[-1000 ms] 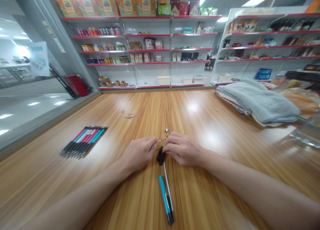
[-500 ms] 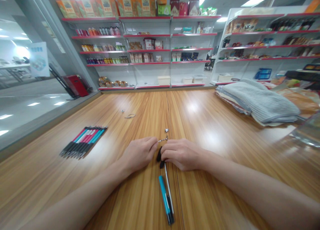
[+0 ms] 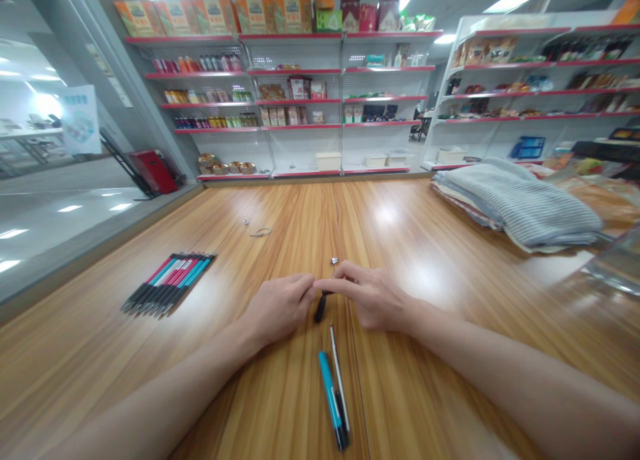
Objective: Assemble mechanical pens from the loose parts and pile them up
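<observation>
My left hand [image 3: 283, 308] rests on the table with its fingers closed around a thin silver pen part, now mostly hidden. My right hand [image 3: 375, 299] is pinched with its fingertips touching the left ones; a small black pen part shows partly under its fingers. A second black pen part [image 3: 321, 308] lies between the hands. Nearer to me lie a white pen refill [image 3: 337, 367] and a blue pen barrel [image 3: 327, 390] with a black end, side by side. A small silver pen tip [image 3: 335, 261] sits just beyond my fingers.
To the left, several pink, blue and black pens [image 3: 170, 283] lie in a row. Farther back are a ring-shaped strip [image 3: 261, 232] and a small metal bit [image 3: 245, 223]. Folded striped cloth [image 3: 525, 200] is piled at the right. Stocked shelves [image 3: 295, 127] stand behind the table.
My right hand has lifted away from the refill's end and moved up and forward, taking one of the two black parts along. My left hand has stayed in place.
</observation>
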Tool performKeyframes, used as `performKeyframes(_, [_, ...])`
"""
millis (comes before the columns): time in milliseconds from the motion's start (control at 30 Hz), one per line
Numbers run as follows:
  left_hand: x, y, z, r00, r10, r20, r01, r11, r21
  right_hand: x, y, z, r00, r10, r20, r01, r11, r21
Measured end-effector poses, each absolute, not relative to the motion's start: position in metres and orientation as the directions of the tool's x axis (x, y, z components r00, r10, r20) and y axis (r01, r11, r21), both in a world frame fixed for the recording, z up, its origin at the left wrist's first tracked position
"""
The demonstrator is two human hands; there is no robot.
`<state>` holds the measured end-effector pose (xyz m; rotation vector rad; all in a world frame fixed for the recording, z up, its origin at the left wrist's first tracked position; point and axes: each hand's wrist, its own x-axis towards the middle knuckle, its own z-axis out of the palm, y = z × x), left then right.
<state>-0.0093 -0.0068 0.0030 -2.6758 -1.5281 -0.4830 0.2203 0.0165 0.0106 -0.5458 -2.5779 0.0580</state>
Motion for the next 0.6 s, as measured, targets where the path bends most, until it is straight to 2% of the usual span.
performKeyframes(233, [-0.008,-0.008,0.005,0.476,0.831,0.288,0.846,-0.522,0.109,0.222,0.025,0.003,-0.502,0.619,0.604,0.452,0.784,-0.426])
performKeyframes(367, [-0.008,-0.008,0.005,0.482,0.826,0.292,0.842,-0.529,0.104,0.218,0.024,0.002,-0.386,0.716,0.582,0.411,0.698,-0.586])
performKeyframes(600, [-0.008,-0.008,0.006,0.478,0.834,0.276,0.846,-0.522,0.108,0.219,0.03,0.002,-0.293,0.81,0.508,0.348,0.585,-0.733])
